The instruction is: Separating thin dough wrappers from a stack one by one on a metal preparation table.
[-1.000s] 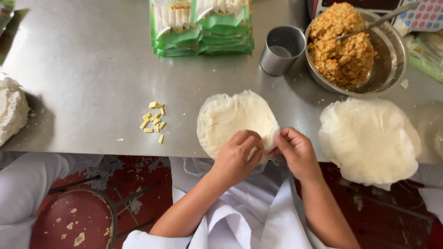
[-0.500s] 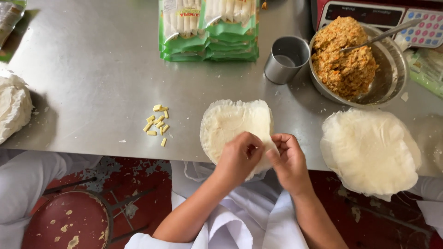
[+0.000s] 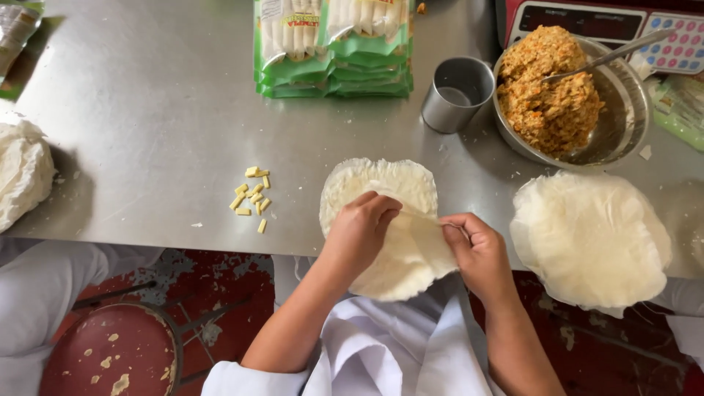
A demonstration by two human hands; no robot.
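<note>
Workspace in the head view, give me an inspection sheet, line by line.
Surface: steel table, crumbs scattered.
Job's things: round wrapper sheet over the near edge; wrapper stack to the right.
Clutter: bowl of filling with spoon, metal cup, green packets, yellow sticks, white lump.
Grip: left hand and right hand pinch the sheet.
Cables: nothing seen.
Surroundings: scale, red stool.

The person wears a white cloth garment with short sleeves that end above the elbows, at about 6 o'clock in the view. Both forearms are bare, and the left hand (image 3: 357, 231) and right hand (image 3: 478, 253) carry no gloves, rings or watch.
</note>
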